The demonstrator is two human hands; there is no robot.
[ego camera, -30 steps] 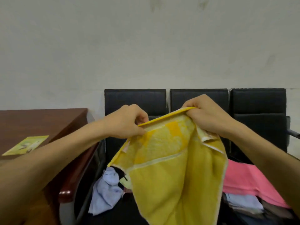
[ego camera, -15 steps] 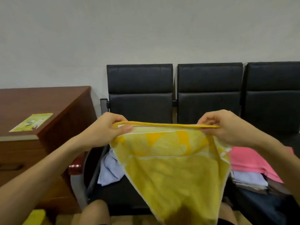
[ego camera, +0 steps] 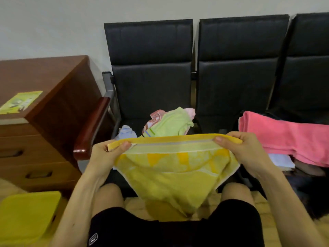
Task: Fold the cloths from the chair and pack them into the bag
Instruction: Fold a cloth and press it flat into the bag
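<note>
I hold a yellow towel [ego camera: 170, 172] stretched level in front of me, its lower part hanging down between my knees. My left hand [ego camera: 106, 155] pinches the left end of its top hem, and my right hand [ego camera: 245, 150] pinches the right end. Behind the towel, on the left black chair [ego camera: 151, 72], lie a light green cloth [ego camera: 169, 123], a pale blue cloth [ego camera: 126, 131] and a red-printed piece. A folded pink towel [ego camera: 284, 136] tops a stack of cloths on the chair to the right. No bag is recognisable in view.
A brown wooden drawer cabinet [ego camera: 44, 122] stands at the left with a green leaflet [ego camera: 21, 101] on top. A red-brown armrest [ego camera: 90, 129] sits between cabinet and chair. A flat yellow thing [ego camera: 26, 216] lies at the lower left. A grey wall is behind the chairs.
My hands have spread apart and come down, pulling the towel's top hem taut and level. The view has tilted downward, so my legs and the cloths on the seat now show.
</note>
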